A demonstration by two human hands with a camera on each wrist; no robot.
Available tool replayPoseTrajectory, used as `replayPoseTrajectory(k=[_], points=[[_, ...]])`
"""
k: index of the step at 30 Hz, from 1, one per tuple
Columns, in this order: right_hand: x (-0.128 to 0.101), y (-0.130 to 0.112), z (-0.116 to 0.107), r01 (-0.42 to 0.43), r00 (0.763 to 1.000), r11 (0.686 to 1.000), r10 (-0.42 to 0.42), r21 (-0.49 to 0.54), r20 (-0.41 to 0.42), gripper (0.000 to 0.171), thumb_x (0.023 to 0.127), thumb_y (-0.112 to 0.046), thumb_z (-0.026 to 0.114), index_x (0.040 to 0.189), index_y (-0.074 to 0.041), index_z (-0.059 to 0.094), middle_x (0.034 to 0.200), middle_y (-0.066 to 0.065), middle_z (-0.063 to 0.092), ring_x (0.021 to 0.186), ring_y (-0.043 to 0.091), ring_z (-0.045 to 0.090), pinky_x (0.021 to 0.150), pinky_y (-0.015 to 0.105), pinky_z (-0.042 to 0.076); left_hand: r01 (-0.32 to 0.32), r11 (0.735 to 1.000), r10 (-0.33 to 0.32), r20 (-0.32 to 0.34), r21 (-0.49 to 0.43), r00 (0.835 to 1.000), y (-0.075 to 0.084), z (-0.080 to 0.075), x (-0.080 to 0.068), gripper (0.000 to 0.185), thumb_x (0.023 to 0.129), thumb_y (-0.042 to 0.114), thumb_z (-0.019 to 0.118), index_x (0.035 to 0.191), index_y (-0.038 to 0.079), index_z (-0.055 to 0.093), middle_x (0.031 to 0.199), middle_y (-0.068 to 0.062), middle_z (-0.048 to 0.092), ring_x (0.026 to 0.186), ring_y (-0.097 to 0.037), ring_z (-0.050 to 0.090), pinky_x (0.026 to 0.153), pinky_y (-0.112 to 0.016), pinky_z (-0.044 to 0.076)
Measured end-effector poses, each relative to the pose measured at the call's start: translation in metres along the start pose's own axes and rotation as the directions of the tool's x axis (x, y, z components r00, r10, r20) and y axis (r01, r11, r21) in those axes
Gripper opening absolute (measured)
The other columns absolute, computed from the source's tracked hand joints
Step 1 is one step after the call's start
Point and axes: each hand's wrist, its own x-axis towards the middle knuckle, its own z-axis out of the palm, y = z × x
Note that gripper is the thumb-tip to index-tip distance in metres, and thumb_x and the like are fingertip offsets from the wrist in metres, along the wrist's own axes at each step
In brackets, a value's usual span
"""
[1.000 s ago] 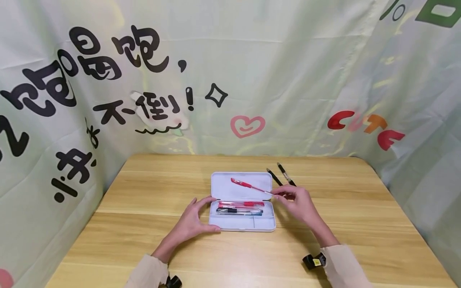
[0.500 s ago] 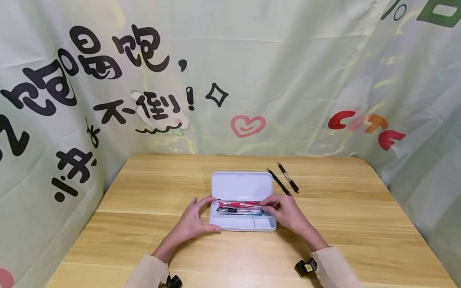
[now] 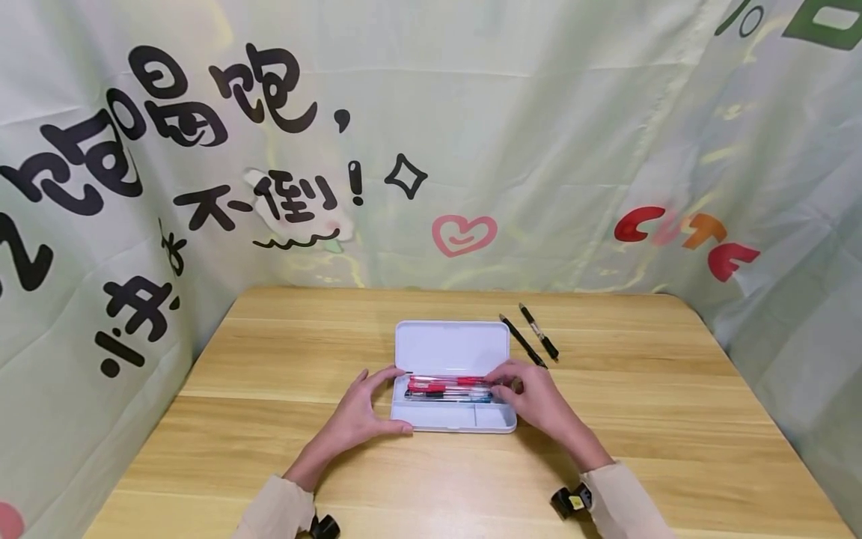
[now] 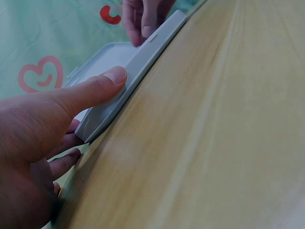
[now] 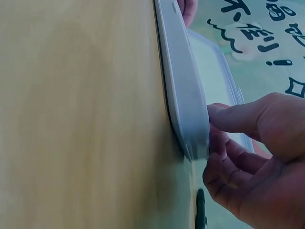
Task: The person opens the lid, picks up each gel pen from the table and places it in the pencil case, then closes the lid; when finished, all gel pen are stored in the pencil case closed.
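Note:
A white pencil case (image 3: pixel 450 419) lies open at the table's middle, its lid (image 3: pixel 451 346) laid flat behind. Red and black pens (image 3: pixel 444 389) lie in the tray. My left hand (image 3: pixel 377 404) grips the case's left end, thumb on the front wall (image 4: pixel 138 71) and fingers round the back. My right hand (image 3: pixel 521 389) is at the right end, its fingertips pinching the end of the top red pen (image 3: pixel 465 380) lying in the tray. In the right wrist view the thumb (image 5: pixel 228 117) reaches over the case's rim (image 5: pixel 183 95).
Two black pens (image 3: pixel 521 340) (image 3: pixel 539 333) lie side by side on the wooden table (image 3: pixel 640 419), just right of the lid. Printed cloth walls (image 3: pixel 471 150) close in the table at the back and both sides.
My right hand brought the red pen down from above the lid into the tray beside the other pens. My left hand stayed on the case.

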Motion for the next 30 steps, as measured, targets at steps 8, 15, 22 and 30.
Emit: replayPoseTrajectory(k=[8,15,22,30], points=[[0.003,0.020,-0.023,0.002,0.979,1.000,0.002,0.019,-0.203,0.024,0.092,0.005,0.072,0.116,0.000,0.073,0.097,0.010,0.070,0.084,0.023,0.066,0.064,0.025,0.059,-0.015,1.000,0.016,-0.005,0.006,1.000,0.000,0.001,0.001,0.094,0.062,0.051,0.097,0.144,0.023,0.058,0.152,-0.008,0.053,0.146,-0.057,0.024,0.116,-0.076,0.017],[0.007,0.043,-0.044,-0.132,0.949,0.991,0.131,0.017,-0.288,0.027,0.095,0.000,0.070,0.123,0.001,0.070,0.102,0.014,0.071,0.091,0.028,0.066,0.072,0.022,0.058,-0.007,1.000,0.007,-0.006,0.007,1.000,0.000,0.001,0.000,0.095,0.062,0.053,0.096,0.144,0.024,0.057,0.153,-0.008,0.052,0.146,-0.058,0.023,0.115,-0.077,0.018],[0.012,0.062,-0.059,-0.232,0.936,0.973,0.220,-0.009,-0.276,0.030,0.095,-0.001,0.070,0.124,0.005,0.067,0.107,0.022,0.070,0.097,0.035,0.067,0.078,0.032,0.057,-0.014,1.000,0.014,-0.007,0.009,1.000,-0.001,0.001,0.001,0.095,0.062,0.052,0.097,0.144,0.023,0.058,0.152,-0.009,0.053,0.146,-0.055,0.026,0.117,-0.074,0.016],[0.018,0.074,-0.063,-0.280,0.944,0.958,0.264,-0.058,-0.195,0.031,0.094,-0.004,0.071,0.122,0.008,0.067,0.104,0.022,0.070,0.093,0.034,0.067,0.067,0.034,0.057,-0.025,1.000,0.025,-0.008,0.014,1.000,-0.002,0.001,0.001,0.096,0.062,0.052,0.097,0.144,0.023,0.058,0.151,-0.009,0.054,0.146,-0.053,0.029,0.118,-0.073,0.016]])
